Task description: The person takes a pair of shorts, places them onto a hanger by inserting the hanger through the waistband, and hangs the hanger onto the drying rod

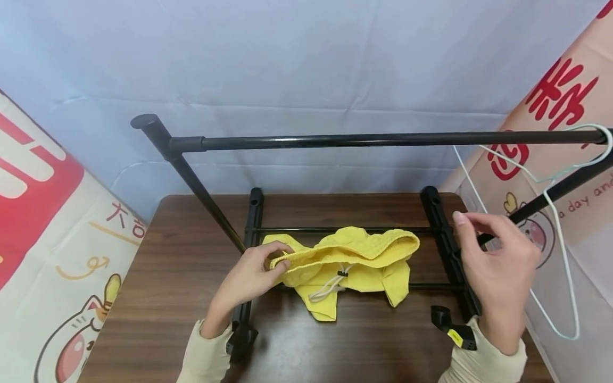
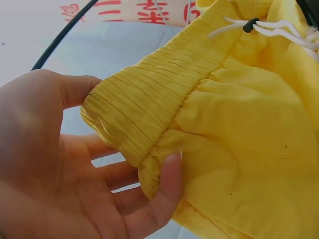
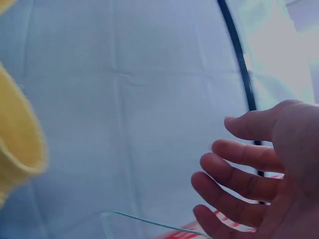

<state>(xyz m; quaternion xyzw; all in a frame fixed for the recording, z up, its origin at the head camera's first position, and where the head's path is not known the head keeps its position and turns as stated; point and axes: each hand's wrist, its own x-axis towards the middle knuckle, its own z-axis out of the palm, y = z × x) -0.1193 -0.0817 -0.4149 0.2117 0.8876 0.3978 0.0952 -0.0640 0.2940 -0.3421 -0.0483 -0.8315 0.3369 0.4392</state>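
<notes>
Yellow shorts (image 1: 354,260) with an elastic waistband and a white drawstring (image 1: 330,287) hang in the air above the lower bars of a black rack. My left hand (image 1: 254,268) grips the left end of the waistband; in the left wrist view its fingers (image 2: 172,174) curl around the gathered fabric (image 2: 149,94). To the right, apart from the shorts, my right hand (image 1: 503,266) holds nothing, its fingers loosely bent. In the right wrist view that hand (image 3: 249,174) is likewise bare, with an edge of the shorts (image 3: 20,134) at the far left.
A black rack (image 1: 335,140) stands on a brown wooden table (image 1: 139,298), its top bar spanning above the shorts. A pale hanger (image 1: 567,255) hangs from the rack's right end, beside the right hand. Printed cloth sheets line both sides, with a light backdrop behind.
</notes>
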